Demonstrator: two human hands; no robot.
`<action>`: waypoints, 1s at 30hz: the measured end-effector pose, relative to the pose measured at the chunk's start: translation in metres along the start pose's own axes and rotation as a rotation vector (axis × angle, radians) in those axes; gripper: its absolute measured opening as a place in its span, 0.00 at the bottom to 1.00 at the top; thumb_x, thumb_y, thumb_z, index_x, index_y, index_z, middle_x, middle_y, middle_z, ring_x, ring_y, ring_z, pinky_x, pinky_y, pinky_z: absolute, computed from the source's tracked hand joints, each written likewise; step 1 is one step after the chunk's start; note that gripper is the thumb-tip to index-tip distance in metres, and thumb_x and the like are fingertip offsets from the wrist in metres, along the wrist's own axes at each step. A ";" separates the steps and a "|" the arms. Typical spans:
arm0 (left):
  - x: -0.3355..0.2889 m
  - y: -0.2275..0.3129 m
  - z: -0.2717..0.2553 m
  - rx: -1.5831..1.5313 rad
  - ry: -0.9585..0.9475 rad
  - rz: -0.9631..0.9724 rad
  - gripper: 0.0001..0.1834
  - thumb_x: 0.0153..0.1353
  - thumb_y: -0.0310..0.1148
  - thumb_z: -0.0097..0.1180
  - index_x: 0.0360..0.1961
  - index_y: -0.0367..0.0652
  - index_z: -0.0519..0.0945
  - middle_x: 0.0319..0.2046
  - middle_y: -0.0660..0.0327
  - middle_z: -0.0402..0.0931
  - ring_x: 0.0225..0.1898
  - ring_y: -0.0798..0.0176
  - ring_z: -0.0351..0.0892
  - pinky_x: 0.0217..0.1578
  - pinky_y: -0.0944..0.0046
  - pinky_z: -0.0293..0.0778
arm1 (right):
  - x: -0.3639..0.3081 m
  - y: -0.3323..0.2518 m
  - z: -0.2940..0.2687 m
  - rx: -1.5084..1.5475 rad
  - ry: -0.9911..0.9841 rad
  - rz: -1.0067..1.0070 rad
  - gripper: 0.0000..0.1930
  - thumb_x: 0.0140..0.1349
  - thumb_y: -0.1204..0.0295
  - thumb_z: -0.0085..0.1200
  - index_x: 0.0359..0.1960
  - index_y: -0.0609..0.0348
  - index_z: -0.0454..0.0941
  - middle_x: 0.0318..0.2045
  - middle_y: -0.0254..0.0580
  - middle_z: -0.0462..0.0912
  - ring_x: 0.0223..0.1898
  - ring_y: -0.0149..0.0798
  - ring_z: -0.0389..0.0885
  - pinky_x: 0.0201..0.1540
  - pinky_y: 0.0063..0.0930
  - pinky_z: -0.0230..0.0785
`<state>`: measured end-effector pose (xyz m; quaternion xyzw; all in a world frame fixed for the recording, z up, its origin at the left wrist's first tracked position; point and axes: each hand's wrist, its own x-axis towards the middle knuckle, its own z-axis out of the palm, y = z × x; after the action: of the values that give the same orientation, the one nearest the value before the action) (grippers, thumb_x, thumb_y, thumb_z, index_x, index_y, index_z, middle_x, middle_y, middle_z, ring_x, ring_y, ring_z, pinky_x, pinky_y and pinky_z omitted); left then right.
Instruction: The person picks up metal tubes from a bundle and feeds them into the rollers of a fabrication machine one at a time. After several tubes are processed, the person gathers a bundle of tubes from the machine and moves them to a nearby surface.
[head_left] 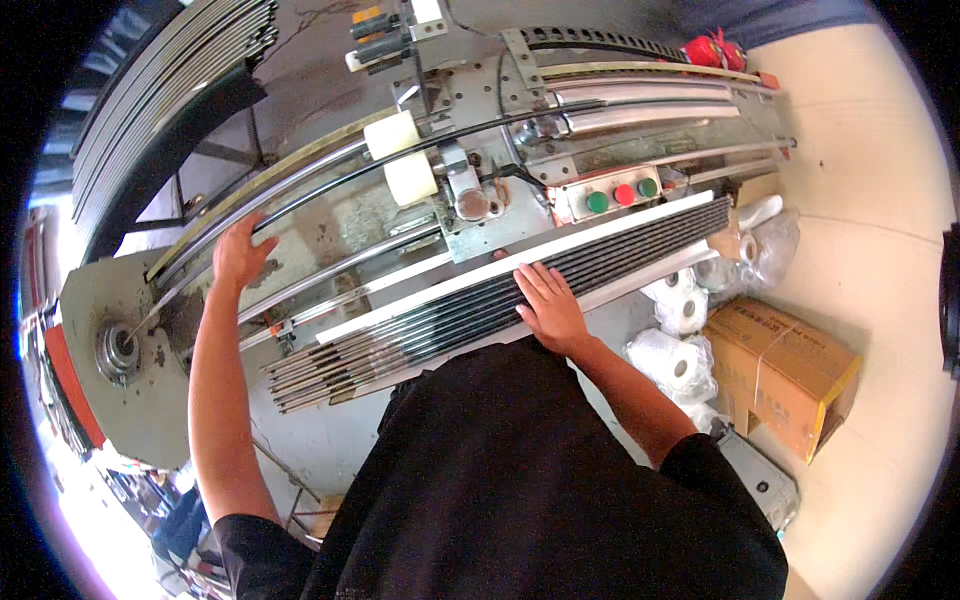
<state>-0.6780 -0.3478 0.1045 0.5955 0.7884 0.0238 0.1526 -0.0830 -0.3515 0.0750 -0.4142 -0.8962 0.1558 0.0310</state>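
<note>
Seen from above, a person in a black shirt stands at a long metal machine (480, 150). The right hand (548, 305) lies flat, fingers spread, grip pinching nothing, on a row of dark thin rods (450, 310) in a white tray (640, 215) near the picture's centre. The left hand (240, 252), at 9 o'clock from it, rests open on a long rail (330, 165). Three round buttons (622, 195) sit at 1 o'clock. White rolls (680, 305) and a cardboard box (780, 370) lie at 3 o'clock.

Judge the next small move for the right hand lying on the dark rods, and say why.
Probably curl the right hand around one rod from the bundle of dark rods: its fingers lie flat on them, gripping nothing, while the left hand rests on the machine's rail.
</note>
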 end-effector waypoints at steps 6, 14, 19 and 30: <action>-0.003 -0.010 0.004 0.013 0.017 0.027 0.34 0.59 0.44 0.73 0.66 0.50 0.78 0.57 0.51 0.85 0.60 0.42 0.82 0.61 0.45 0.75 | -0.027 -0.003 0.037 -0.108 -0.069 0.171 0.41 0.75 0.45 0.50 0.81 0.58 0.59 0.81 0.50 0.61 0.82 0.52 0.57 0.82 0.53 0.46; -0.007 0.006 0.005 -0.024 0.051 0.066 0.40 0.57 0.41 0.76 0.71 0.50 0.74 0.64 0.51 0.81 0.66 0.43 0.78 0.67 0.46 0.72 | -0.027 -0.030 0.039 -0.041 -0.008 0.211 0.35 0.74 0.54 0.56 0.76 0.61 0.66 0.77 0.52 0.67 0.80 0.50 0.61 0.82 0.53 0.46; 0.007 0.030 0.018 0.010 0.034 0.107 0.41 0.58 0.46 0.75 0.72 0.52 0.73 0.64 0.51 0.81 0.64 0.43 0.80 0.63 0.45 0.76 | 0.037 -0.074 -0.037 0.097 0.165 -0.055 0.28 0.69 0.65 0.61 0.69 0.61 0.75 0.69 0.50 0.77 0.73 0.50 0.73 0.78 0.54 0.55; 0.035 0.146 0.022 -0.083 0.114 0.231 0.34 0.57 0.41 0.75 0.63 0.45 0.75 0.54 0.51 0.84 0.59 0.45 0.83 0.61 0.46 0.76 | 0.226 -0.044 -0.068 -0.110 0.436 -0.001 0.35 0.75 0.56 0.55 0.76 0.67 0.64 0.75 0.59 0.68 0.78 0.58 0.62 0.81 0.57 0.48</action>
<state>-0.5449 -0.2755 0.1082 0.6733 0.7202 0.1076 0.1280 -0.2506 -0.1914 0.1369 -0.4385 -0.8758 0.0134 0.2015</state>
